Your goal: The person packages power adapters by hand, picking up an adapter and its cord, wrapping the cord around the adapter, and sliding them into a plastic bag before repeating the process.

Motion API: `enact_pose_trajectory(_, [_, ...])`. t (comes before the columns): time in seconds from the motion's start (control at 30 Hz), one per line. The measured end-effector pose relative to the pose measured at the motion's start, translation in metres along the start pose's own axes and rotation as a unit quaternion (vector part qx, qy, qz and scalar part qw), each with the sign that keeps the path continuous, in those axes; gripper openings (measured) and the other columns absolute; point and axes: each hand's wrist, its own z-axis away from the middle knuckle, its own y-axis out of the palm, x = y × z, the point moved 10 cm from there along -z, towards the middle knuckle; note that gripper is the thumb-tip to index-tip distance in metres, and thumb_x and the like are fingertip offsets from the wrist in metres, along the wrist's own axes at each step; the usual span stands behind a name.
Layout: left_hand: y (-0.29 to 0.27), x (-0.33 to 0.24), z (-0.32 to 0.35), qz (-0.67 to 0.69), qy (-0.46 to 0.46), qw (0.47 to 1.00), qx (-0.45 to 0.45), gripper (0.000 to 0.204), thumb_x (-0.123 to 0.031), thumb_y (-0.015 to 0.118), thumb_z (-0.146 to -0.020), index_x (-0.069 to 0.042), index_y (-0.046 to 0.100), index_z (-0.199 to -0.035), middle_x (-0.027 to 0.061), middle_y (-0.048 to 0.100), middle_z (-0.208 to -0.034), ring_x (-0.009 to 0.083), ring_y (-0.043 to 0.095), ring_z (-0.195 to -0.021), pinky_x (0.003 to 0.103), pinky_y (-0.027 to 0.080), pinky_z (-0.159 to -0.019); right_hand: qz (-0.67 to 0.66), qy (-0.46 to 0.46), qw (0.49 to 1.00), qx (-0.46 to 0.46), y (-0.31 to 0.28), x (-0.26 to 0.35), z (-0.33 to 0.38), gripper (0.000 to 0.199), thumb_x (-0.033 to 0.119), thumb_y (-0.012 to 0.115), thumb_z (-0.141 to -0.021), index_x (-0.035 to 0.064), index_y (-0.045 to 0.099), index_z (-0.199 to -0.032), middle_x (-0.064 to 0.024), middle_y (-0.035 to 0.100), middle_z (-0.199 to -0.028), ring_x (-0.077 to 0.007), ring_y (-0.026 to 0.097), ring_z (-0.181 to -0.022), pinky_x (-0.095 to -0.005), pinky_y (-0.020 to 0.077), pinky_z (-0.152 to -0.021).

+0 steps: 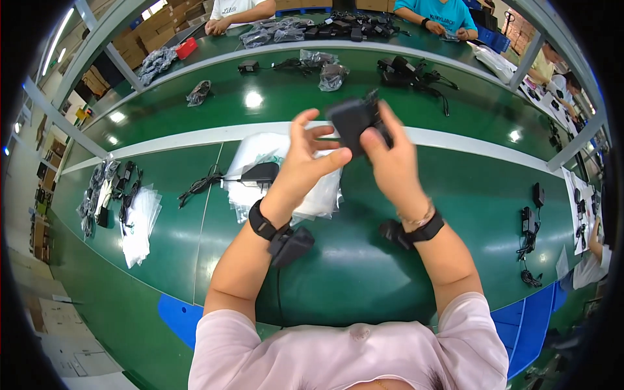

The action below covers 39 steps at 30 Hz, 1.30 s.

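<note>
Within the right grip (395, 162), a black adapter (348, 122)

Bright ceiling tube (58, 41), white glare on green tabletop (224, 70), blur around right hand (395, 162), curved edges.

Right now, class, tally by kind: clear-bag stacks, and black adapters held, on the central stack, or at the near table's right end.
Stacks (left stack, central stack): 2
Adapters (held adapter, stack-top adapter, upper-right adapter, lower-right adapter): 4
Total: 6

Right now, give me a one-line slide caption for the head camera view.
Right hand holding a black adapter above a green workbench, left hand open close beside it, clear plastic bags below.
</note>
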Motion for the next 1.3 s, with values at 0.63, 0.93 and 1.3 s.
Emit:
enact_pose_trajectory(0.63, [-0.089, 0.018, -0.017, -0.581, -0.131, 0.801, -0.059, 0.019, -0.016, 0.064, -0.074, 0.001, 0.059, -0.068, 0.0058, 0.056, -0.053, 0.0181, 0.057, -0.054, 0.029, 0.047, -0.052, -0.128, -0.032, 0.987, -0.091, -0.066, 0.030, -0.027, 0.053, 0.021, 0.062, -0.085, -0.0024, 0.041, -0.127, 0.0005, 0.059, -0.090, -0.0029, 0.050, -0.069, -0.0161, 0.0407, -0.058])
enact_pose_trajectory(0.93, [-0.027, 0.056, -0.005, -0.304, -0.191, 0.933, -0.002, 0.009, -0.008, 0.058, -0.076, 0.000, 0.056, -0.072, 0.0070, 0.059, -0.067, 0.0130, 0.056, -0.057, 0.025, 0.048, -0.053, -0.310, 0.269, 0.912, 0.001, -0.040, -0.034, -0.008, 0.042, 0.019, 0.055, -0.088, -0.0015, 0.044, -0.124, -0.0087, 0.059, -0.098, -0.0142, 0.059, -0.080, -0.0261, 0.0505, -0.069])
enact_pose_trajectory(1.3, [0.016, 0.130, 0.021, -0.240, -0.242, 0.932, 0.127, 0.009, -0.009, 0.055, -0.080, -0.002, 0.059, -0.084, 0.0064, 0.060, -0.074, 0.0111, 0.058, -0.066, 0.023, 0.047, -0.058, -0.431, 0.393, 0.811, 0.034, -0.026, -0.109, 0.091, 0.041, 0.024, 0.049, -0.091, 0.0011, 0.042, -0.125, -0.0091, 0.055, -0.111, -0.0189, 0.056, -0.098, -0.0374, 0.0498, -0.082])
